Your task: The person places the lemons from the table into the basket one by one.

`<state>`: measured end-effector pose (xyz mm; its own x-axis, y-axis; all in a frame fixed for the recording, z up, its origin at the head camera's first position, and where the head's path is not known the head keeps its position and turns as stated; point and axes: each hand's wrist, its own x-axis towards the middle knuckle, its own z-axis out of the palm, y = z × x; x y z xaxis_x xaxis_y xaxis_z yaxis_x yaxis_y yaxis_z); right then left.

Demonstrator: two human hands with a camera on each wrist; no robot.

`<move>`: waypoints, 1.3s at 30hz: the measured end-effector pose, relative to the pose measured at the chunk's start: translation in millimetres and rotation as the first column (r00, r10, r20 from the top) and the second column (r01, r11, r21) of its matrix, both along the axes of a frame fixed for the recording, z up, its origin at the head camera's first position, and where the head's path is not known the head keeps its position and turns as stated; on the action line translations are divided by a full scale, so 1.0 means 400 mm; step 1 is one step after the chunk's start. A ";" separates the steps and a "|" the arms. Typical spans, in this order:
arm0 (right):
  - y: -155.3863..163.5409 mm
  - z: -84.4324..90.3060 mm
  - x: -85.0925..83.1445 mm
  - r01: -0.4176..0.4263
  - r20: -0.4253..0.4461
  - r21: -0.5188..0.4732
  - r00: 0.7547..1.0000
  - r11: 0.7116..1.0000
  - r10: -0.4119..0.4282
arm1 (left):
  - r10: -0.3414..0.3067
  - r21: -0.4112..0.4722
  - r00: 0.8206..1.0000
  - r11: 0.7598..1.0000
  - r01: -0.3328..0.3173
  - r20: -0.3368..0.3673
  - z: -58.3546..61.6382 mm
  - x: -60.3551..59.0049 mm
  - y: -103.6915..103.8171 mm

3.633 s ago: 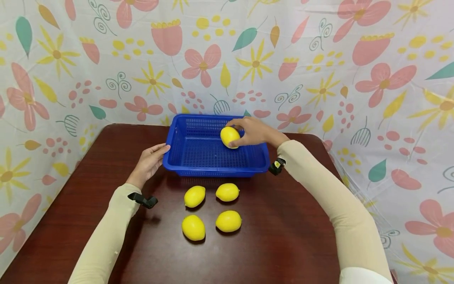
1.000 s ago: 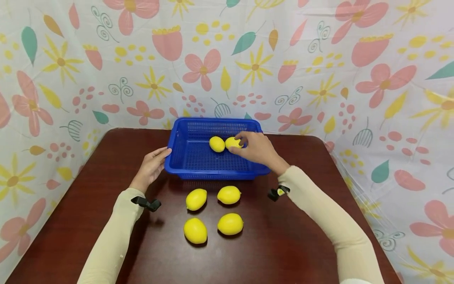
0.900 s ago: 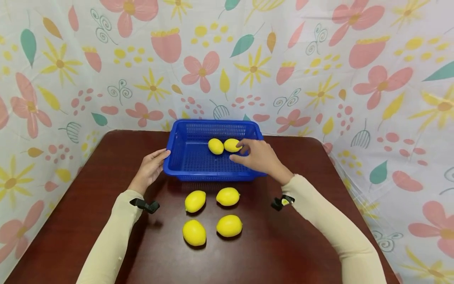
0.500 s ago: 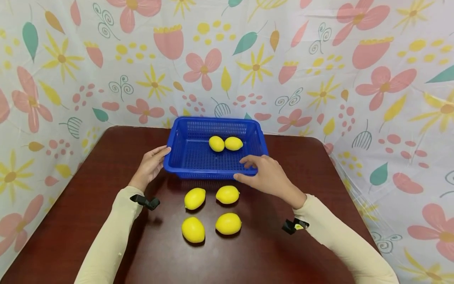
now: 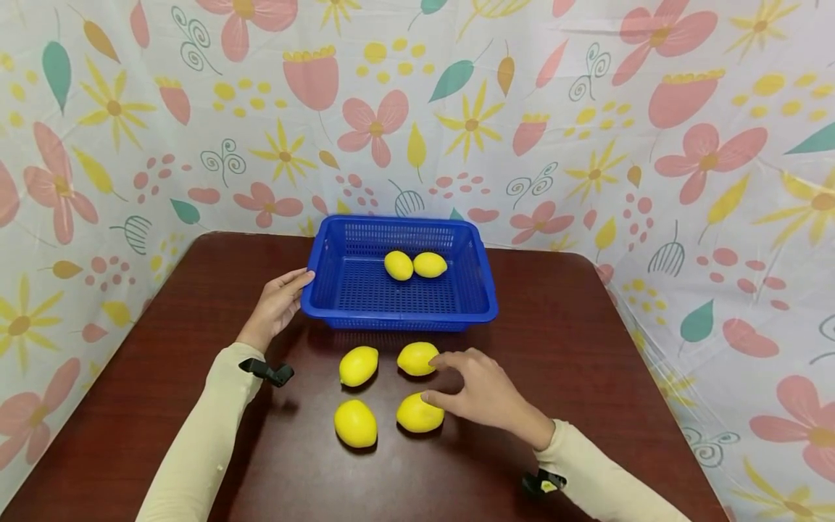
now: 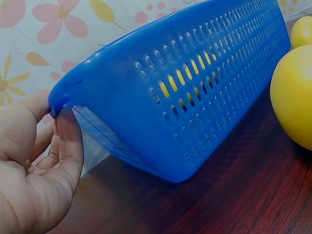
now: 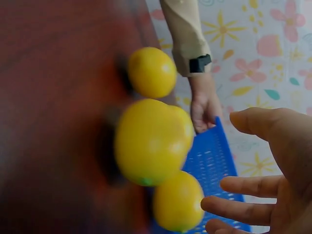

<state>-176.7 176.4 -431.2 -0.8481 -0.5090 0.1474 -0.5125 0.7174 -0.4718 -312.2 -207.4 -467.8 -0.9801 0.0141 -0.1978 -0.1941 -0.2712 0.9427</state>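
My right hand point(image 5: 479, 395), fingers spread, is hovering over a lemon point(image 5: 419, 412) before the blue basket point(image 5: 339, 308); my open left hand point(image 5: 277, 304) is touching its rim.

The left hand point(image 6: 34, 180) fills the 8 o'clock corner, thumb and fingertips touching the rim corner of the blue basket point(image 6: 195, 92). The basket's slotted wall runs toward 1 o'clock on the dark counter point(image 6: 234, 195). At 3 o'clock, a lemon point(image 6: 294, 95) sits just beside the wall.
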 end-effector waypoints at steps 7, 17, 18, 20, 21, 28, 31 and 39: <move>0.005 -0.054 0.034 0.005 0.020 0.010 1.000 1.000 -0.006 | -0.008 0.016 1.000 1.000 0.008 -0.009 -0.001 -0.001 0.000; -0.004 -0.095 0.046 0.003 0.061 0.029 0.998 1.000 -0.005 | -0.013 0.021 1.000 1.000 0.013 -0.006 -0.003 0.001 -0.003; -0.004 -0.099 0.046 0.001 0.060 0.033 0.998 0.999 -0.003 | -0.013 0.020 1.000 1.000 0.013 -0.005 -0.002 0.001 -0.002; -0.005 -0.106 0.046 -0.002 0.060 0.043 0.998 0.999 -0.001 | -0.013 0.027 1.000 1.000 0.014 -0.003 -0.002 0.001 -0.002; -0.006 -0.109 0.046 -0.004 0.059 0.048 0.998 0.999 0.001 | -0.012 0.027 1.000 1.000 0.012 -0.002 -0.001 0.001 -0.002; -0.010 -0.121 0.047 -0.018 0.062 0.044 0.998 0.999 0.016 | -0.005 0.022 1.000 1.000 0.005 -0.005 -0.003 -0.004 -0.003; -0.013 -0.125 0.048 -0.024 0.055 0.038 0.998 0.999 0.022 | 0.002 0.022 1.000 1.000 -0.002 -0.002 -0.006 -0.007 -0.003; -0.014 -0.131 0.054 -0.003 0.049 0.024 0.999 1.000 0.002 | -0.005 0.029 1.000 1.000 0.005 -0.008 -0.008 -0.006 -0.001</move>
<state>-155.0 170.7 -483.7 -0.8526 -0.5142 0.0931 -0.4911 0.7275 -0.4792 -314.5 -207.9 -471.1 -0.9816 0.0246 -0.1892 -0.1878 -0.2973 0.9361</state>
